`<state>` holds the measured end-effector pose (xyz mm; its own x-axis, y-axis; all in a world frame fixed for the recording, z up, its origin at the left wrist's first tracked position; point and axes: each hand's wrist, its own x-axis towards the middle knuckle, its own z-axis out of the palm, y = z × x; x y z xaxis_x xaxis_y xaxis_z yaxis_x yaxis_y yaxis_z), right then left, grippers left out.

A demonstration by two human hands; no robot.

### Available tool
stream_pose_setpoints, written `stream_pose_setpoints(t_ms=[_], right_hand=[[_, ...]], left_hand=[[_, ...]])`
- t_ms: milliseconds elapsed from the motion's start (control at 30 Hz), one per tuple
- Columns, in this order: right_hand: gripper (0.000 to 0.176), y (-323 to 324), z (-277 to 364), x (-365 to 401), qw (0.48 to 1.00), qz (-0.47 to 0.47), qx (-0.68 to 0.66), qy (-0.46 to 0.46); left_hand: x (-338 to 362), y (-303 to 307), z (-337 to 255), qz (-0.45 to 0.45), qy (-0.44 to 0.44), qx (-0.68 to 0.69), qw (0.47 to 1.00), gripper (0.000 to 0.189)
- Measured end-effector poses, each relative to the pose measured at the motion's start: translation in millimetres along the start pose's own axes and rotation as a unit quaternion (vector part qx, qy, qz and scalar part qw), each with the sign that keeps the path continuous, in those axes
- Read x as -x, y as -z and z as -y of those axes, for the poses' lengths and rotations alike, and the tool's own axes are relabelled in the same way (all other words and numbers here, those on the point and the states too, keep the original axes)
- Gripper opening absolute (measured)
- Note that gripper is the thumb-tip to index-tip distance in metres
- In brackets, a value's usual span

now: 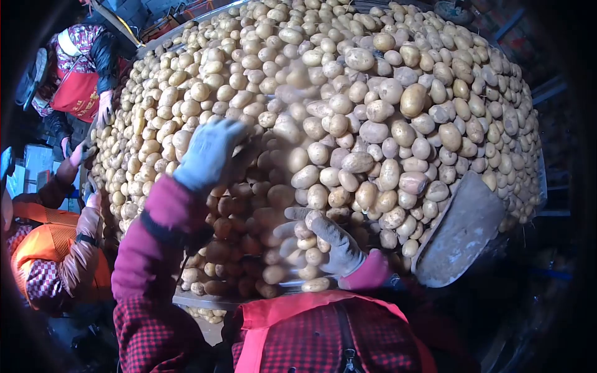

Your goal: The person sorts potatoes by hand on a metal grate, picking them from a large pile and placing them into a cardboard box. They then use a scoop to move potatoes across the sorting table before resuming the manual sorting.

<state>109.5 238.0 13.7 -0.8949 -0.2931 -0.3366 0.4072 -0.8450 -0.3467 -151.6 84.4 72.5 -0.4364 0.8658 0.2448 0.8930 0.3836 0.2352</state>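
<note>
Both my hands wear pale blue-grey gloves over a large heap of potatoes (348, 181). My left hand (210, 152) is over the left-middle of the heap, back upward and fingers stretched to the right, slightly blurred. It looks open; its palm side is hidden, and a dark shadow lies below it. Near the front edge, my right hand (339, 245) has its fingers reaching left around several small potatoes (313, 255), which rest against its fingers and palm. Darker, shaded potatoes (245, 217) lie between the two hands.
A metal scoop-like plate (460, 233) leans on the heap at the right. The table's metal edge (205, 300) shows in front. At the left, a person in an orange vest (46, 255) and another in a red apron (78, 96) have gloved hands at the heap.
</note>
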Motion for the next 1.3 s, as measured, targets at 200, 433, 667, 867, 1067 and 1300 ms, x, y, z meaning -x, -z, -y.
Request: stream_pose_setpoints(t_ms=[200,433,667,867,1067,1300], right_hand=[[0.068,4,4,0,1.000,0.004,0.014,0.003],[0.062,9,-2,-6,0.999,0.017,-0.037,0.019],[0.066,8,-1,-5,0.999,-0.015,-0.034,0.010],[0.065,6,-2,-3,0.999,-0.011,-0.046,0.016],[0.059,1,0,-3,0.998,-0.010,-0.054,0.018],[0.057,2,0,-4,0.998,-0.002,-0.066,0.022]], left_hand=[[-70,-54,16,0.100,-0.003,0.149,0.984,0.033],[-35,-45,16,0.156,0.033,0.072,0.985,0.037],[-59,-47,6,0.235,0.143,-0.004,0.962,0.044],[-37,-54,12,0.252,0.117,0.093,0.956,0.033],[-40,-44,2,0.305,0.202,0.209,0.907,0.034],[-2,-45,-19,0.247,0.029,0.050,0.967,0.021]])
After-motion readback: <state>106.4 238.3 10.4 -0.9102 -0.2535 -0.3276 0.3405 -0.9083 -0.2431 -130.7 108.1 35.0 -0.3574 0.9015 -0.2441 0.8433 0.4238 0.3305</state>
